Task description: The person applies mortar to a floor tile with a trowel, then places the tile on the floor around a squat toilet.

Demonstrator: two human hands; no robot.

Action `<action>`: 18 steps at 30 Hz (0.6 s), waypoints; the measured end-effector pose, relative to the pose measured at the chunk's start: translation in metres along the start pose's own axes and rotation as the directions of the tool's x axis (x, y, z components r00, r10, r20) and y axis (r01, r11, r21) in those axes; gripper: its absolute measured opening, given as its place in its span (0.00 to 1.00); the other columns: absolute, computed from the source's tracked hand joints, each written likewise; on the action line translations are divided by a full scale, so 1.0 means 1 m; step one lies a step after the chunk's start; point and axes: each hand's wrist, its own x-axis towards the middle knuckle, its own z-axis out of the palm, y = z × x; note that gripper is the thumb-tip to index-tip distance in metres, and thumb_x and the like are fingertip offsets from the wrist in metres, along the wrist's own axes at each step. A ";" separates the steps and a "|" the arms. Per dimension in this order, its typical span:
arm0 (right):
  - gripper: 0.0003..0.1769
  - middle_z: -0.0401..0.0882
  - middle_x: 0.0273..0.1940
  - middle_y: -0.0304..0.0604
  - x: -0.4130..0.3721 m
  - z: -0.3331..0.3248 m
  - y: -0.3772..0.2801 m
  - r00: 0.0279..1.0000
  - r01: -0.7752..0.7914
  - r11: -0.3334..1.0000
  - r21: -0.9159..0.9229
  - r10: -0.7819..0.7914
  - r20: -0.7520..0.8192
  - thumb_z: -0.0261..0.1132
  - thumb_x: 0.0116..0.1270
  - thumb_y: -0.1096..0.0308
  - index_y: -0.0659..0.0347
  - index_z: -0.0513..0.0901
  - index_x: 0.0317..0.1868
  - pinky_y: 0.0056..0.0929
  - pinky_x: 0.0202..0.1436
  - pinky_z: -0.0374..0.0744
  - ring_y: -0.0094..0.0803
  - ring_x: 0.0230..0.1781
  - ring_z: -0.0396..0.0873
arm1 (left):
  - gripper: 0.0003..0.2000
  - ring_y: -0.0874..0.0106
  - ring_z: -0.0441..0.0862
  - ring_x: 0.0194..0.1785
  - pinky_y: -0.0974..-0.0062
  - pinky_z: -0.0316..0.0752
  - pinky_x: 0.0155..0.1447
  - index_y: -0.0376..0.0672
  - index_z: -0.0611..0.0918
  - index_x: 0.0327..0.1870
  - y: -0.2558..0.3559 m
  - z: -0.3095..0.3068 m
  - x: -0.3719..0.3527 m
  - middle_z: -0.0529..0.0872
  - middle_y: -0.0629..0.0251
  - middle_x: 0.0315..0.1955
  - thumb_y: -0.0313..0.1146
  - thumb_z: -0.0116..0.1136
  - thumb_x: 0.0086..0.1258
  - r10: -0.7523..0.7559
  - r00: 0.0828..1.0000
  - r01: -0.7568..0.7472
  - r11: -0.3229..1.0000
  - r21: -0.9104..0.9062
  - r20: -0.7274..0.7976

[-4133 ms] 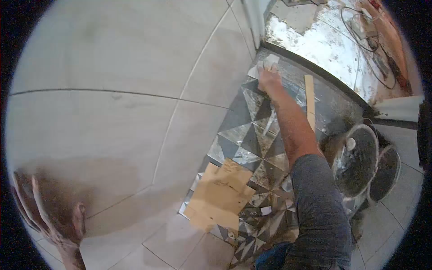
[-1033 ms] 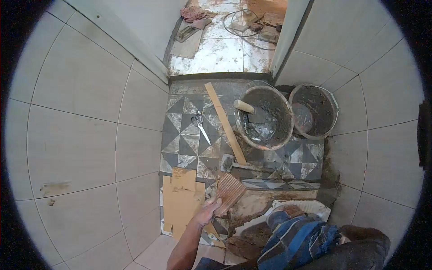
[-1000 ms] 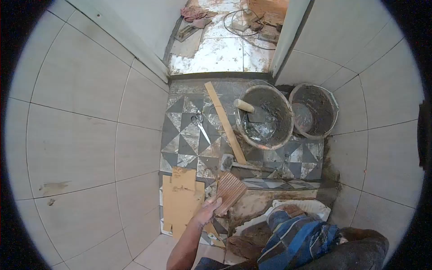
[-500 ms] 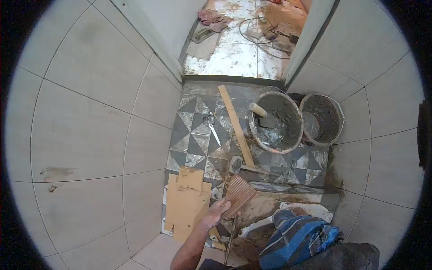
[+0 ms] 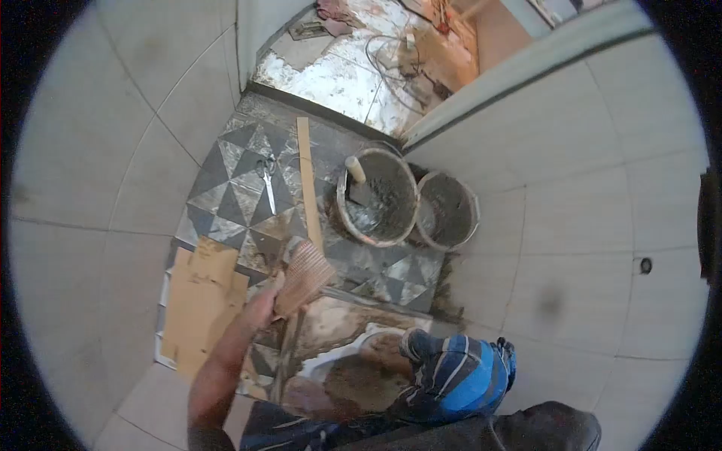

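My left hand [image 5: 262, 304] is closed on the near edge of a brown, ribbed tile piece [image 5: 304, 276], held tilted above the patterned floor. Its fingers are partly hidden behind the piece. Part of a hammer head [image 5: 292, 246] shows just beyond it. To the left lie tan cardboard sheets [image 5: 203, 301]. A long wooden strip [image 5: 307, 184] lies ahead on the tiles, with scissors [image 5: 267, 184] left of it. My right hand is not visible; a dark sleeve or garment and blue striped cloth [image 5: 466, 376] fill the lower right.
A bucket of grey mortar [image 5: 398, 225] holds a wooden-handled trowel [image 5: 355, 170]. A second bucket [image 5: 475, 218] stands right beside it against the tiled wall [image 5: 571, 195]. Beyond the dark threshold [image 5: 323, 105] lie a cable [image 5: 370, 56] and a pinkish cloth [image 5: 335, 11].
The view has swung to the right, so the floor things appear further left and rotated. My left hand still holds the ribbed piece, which now covers much of the hammer.
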 end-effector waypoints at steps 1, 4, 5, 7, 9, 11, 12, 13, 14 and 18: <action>0.26 0.85 0.54 0.48 -0.024 -0.003 -0.004 0.999 0.005 1.000 0.012 -0.005 0.049 0.59 0.83 0.47 0.64 0.83 0.58 0.41 0.65 0.77 0.37 0.55 0.83 | 0.35 0.62 0.92 0.46 0.65 0.88 0.48 0.34 0.73 0.73 0.006 0.010 0.008 0.89 0.50 0.53 0.60 0.38 0.88 0.026 1.000 -0.025 0.999 -0.031 0.009; 0.25 0.84 0.55 0.48 -0.102 -0.055 -0.014 0.997 -0.028 0.999 -0.023 0.030 0.077 0.58 0.84 0.48 0.64 0.82 0.59 0.41 0.66 0.76 0.36 0.56 0.82 | 0.33 0.71 0.90 0.40 0.75 0.82 0.41 0.38 0.81 0.65 0.037 0.033 0.013 0.92 0.59 0.40 0.61 0.38 0.88 0.118 0.993 -0.119 0.990 0.079 0.017; 0.25 0.84 0.56 0.47 -0.131 -0.092 -0.020 0.998 -0.054 0.997 -0.060 0.055 0.013 0.58 0.85 0.49 0.64 0.82 0.59 0.40 0.67 0.76 0.36 0.57 0.82 | 0.33 0.71 0.90 0.40 0.75 0.82 0.41 0.38 0.81 0.65 0.043 0.033 0.021 0.92 0.59 0.40 0.61 0.38 0.88 0.125 0.992 -0.125 0.989 0.076 0.011; 0.24 0.84 0.57 0.47 -0.195 -0.181 -0.043 0.951 -0.147 0.980 -0.137 0.102 -0.293 0.57 0.85 0.49 0.64 0.82 0.60 0.40 0.68 0.76 0.36 0.57 0.82 | 0.35 0.63 0.92 0.44 0.67 0.89 0.45 0.34 0.76 0.69 0.039 0.030 0.036 0.90 0.50 0.50 0.63 0.40 0.87 0.209 0.971 -0.220 0.971 0.093 0.113; 0.24 0.84 0.58 0.47 -0.253 -0.274 -0.081 0.720 -0.169 0.968 -0.183 -0.005 -0.694 0.57 0.86 0.50 0.64 0.82 0.61 0.40 0.69 0.76 0.35 0.58 0.82 | 0.33 0.68 0.91 0.41 0.72 0.85 0.43 0.36 0.79 0.67 0.057 0.062 0.030 0.91 0.55 0.44 0.61 0.39 0.88 0.181 0.983 -0.181 0.982 0.061 0.004; 0.24 0.84 0.59 0.46 -0.281 -0.352 -0.132 0.471 -0.072 0.947 -0.314 -0.246 -0.847 0.57 0.86 0.51 0.64 0.82 0.61 0.39 0.70 0.75 0.35 0.59 0.81 | 0.31 0.73 0.89 0.38 0.76 0.82 0.40 0.37 0.82 0.64 0.068 0.066 0.015 0.92 0.61 0.38 0.59 0.39 0.89 0.161 0.982 -0.153 0.985 0.084 -0.101; 0.24 0.84 0.59 0.46 -0.292 -0.380 -0.156 0.380 -0.028 0.918 -0.395 -0.356 -0.854 0.56 0.87 0.51 0.65 0.82 0.62 0.39 0.71 0.75 0.35 0.60 0.81 | 0.31 0.73 0.89 0.39 0.75 0.83 0.40 0.38 0.82 0.64 0.071 0.069 0.013 0.92 0.60 0.39 0.59 0.40 0.89 0.217 0.972 -0.208 0.973 0.103 -0.087; 0.24 0.84 0.59 0.46 -0.293 -0.413 -0.186 0.299 -0.077 0.838 -0.540 -0.498 -0.814 0.57 0.86 0.51 0.64 0.82 0.62 0.39 0.71 0.75 0.35 0.60 0.81 | 0.30 0.72 0.90 0.39 0.75 0.83 0.40 0.38 0.82 0.64 0.073 0.079 0.017 0.92 0.60 0.40 0.59 0.40 0.88 0.272 0.961 -0.265 0.958 0.111 -0.055; 0.23 0.84 0.59 0.46 -0.288 -0.438 -0.212 0.231 -0.131 0.746 -0.653 -0.618 -0.751 0.57 0.86 0.51 0.64 0.82 0.62 0.39 0.71 0.75 0.35 0.60 0.81 | 0.30 0.72 0.90 0.39 0.75 0.83 0.40 0.38 0.82 0.64 0.074 0.090 0.016 0.92 0.60 0.40 0.59 0.40 0.88 0.266 0.964 -0.260 0.956 0.133 -0.025; 0.23 0.84 0.59 0.46 -0.247 -0.466 -0.259 0.047 -0.271 0.584 -0.766 -0.786 -0.616 0.57 0.86 0.51 0.64 0.82 0.62 0.40 0.70 0.75 0.35 0.60 0.81 | 0.30 0.68 0.91 0.42 0.72 0.86 0.43 0.38 0.79 0.68 0.067 0.097 -0.001 0.91 0.58 0.49 0.59 0.43 0.88 0.277 0.958 -0.276 0.961 0.030 -0.073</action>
